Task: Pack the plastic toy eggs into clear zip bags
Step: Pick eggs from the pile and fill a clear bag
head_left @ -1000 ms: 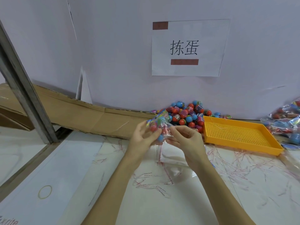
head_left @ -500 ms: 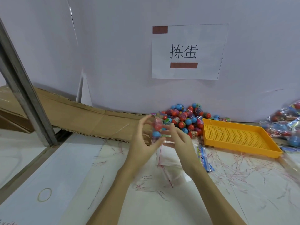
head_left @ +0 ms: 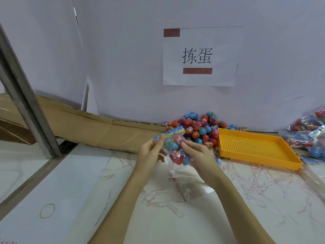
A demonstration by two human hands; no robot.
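Red and blue toy eggs (head_left: 197,126) with multicoloured bands heap beside a perforated orange-yellow tray (head_left: 253,148), beneath a white sign (head_left: 202,56) bearing black characters and two brown bars, above brown cardboard (head_left: 91,127).

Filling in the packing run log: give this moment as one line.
step: closing bag | hands: left hand and right hand both grip filled zip bag | loose eggs: piled behind | yellow tray: right

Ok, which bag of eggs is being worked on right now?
The bag of eggs held up between the left hand and right hand; the other filled bags lie piled at the far right, untouched.
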